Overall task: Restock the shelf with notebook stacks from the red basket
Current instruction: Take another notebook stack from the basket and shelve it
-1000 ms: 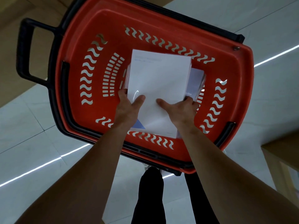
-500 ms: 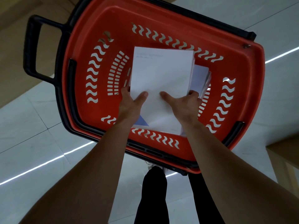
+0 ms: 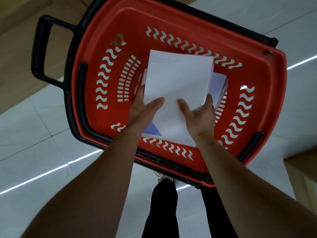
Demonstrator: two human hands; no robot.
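A red basket (image 3: 267, 79) with a black rim and handle stands on the floor below me. Inside it lies a white notebook stack (image 3: 178, 78) with a blue triangle at its near corner. My left hand (image 3: 142, 110) grips the stack's left edge, thumb on top and fingers underneath. My right hand (image 3: 199, 114) grips the right edge the same way. More notebooks (image 3: 219, 83) lie beneath, showing at the right side of the stack.
The basket's black handle (image 3: 39, 54) sticks out to the left. Wooden shelving (image 3: 20, 19) runs along the upper left, and another wooden unit (image 3: 303, 170) stands at the right. White floor tiles (image 3: 34, 152) surround the basket; my dark trouser legs (image 3: 163, 212) are below.
The view has shifted so the basket sits further right and lower in frame. Both hands stay clamped on the white stack, which looks slightly raised at the near end.
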